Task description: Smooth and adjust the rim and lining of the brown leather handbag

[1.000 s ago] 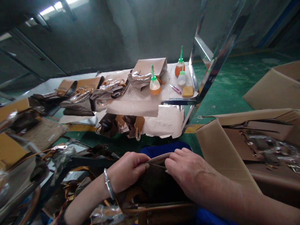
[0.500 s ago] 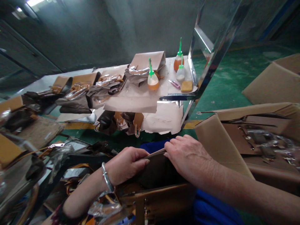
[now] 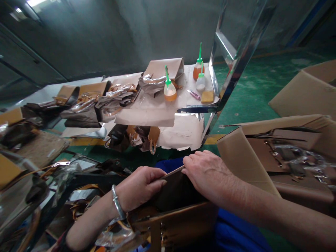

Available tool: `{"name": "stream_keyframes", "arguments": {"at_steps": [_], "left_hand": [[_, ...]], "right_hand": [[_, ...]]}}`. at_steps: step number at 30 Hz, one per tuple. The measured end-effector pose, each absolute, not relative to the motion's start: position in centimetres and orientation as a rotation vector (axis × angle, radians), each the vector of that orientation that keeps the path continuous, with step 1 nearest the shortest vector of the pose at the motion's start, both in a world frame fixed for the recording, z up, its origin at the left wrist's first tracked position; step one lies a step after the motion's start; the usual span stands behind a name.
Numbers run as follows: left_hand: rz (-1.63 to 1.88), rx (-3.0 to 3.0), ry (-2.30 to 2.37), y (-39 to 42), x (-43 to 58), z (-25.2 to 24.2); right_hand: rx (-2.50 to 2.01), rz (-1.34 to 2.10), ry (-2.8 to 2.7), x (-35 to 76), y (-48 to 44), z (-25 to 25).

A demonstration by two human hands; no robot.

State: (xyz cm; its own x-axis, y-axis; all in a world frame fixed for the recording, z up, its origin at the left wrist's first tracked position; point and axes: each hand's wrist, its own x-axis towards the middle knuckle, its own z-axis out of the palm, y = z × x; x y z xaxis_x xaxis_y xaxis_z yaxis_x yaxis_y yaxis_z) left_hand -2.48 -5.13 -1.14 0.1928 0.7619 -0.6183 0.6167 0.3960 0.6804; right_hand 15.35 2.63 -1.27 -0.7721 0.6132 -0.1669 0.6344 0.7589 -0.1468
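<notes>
In front of me is a brown handbag (image 3: pixel 187 224) with a dark inside and small metal fittings on its near side. My left hand (image 3: pixel 143 187) pinches the bag's far rim between thumb and fingers. Farther right along that same rim, my right hand (image 3: pixel 203 173) grips it with the fingers folded over the edge. A short stretch of the rim shows between the hands. Beneath my left wrist lie plastic-wrapped handles (image 3: pixel 118 232). The bag's lower part runs out of the picture.
Across from me stands a metal-framed rack with a paper-covered shelf (image 3: pixel 147 117), holding several bags, squeeze bottles (image 3: pixel 170 91) with green nozzles, a pink cutter (image 3: pixel 193 94) and a yellow block (image 3: pixel 207 97). An open cardboard box (image 3: pixel 248 164) at right contains bags. More bags crowd the left.
Both hands keep their hold on the rim, almost unmoved. The whole view has shifted slightly, so the surroundings sit a little farther left.
</notes>
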Motion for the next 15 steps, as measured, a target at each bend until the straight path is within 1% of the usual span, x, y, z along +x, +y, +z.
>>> {"name": "stream_keyframes", "arguments": {"at_steps": [10, 15], "left_hand": [[0.152, 1.275, 1.565, -5.5, -1.6, -0.4], [0.159, 1.240, 1.551, -5.9, -1.4, 0.0]], "right_hand": [[1.044, -0.284, 2.901, 15.6, 2.5, -1.5], [1.152, -0.308, 2.977, 16.0, 2.9, -1.4]]}}
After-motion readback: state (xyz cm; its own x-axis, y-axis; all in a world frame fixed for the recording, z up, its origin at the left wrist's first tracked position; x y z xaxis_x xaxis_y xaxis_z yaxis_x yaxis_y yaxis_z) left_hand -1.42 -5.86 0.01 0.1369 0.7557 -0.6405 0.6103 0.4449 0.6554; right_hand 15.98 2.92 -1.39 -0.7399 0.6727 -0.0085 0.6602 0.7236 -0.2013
